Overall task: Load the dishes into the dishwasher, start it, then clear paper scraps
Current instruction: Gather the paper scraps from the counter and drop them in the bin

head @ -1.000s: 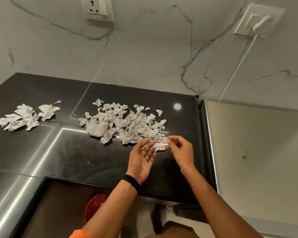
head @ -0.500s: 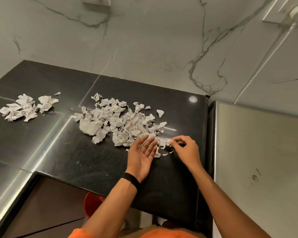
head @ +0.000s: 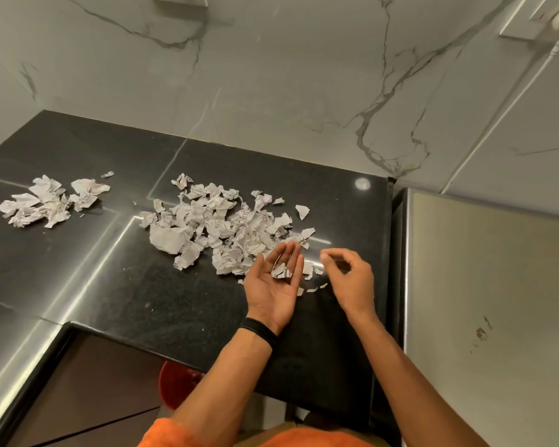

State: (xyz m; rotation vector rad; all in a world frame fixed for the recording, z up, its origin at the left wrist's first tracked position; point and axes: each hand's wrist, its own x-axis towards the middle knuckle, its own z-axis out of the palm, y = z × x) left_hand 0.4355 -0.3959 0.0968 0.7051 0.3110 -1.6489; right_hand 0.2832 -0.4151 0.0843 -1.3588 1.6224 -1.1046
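L hand [head: 276, 287]: palm up, fingers straight, paper scraps [head: 279, 271] resting on it. R hand [head: 349, 279]: fingertips pinched; whether gripping a scrap, cannot tell. Scrap pile [head: 220, 227] on black counter [head: 110, 285].

Table [head: 110, 285]: I see glossy black, finely speckled, with pale glare streaks.
Paper scraps [head: 220, 227]: white, with faint grey print I can't read.
Wall [head: 271, 91]: off-white marble, thin grey veins.
Wristband [head: 259, 330]: plain black.
Garment [head: 162, 437]: orange.
Round thing [head: 175, 388] below the table: red.
Side surface [head: 481, 269]: dull beige-grey, a few dark marks.
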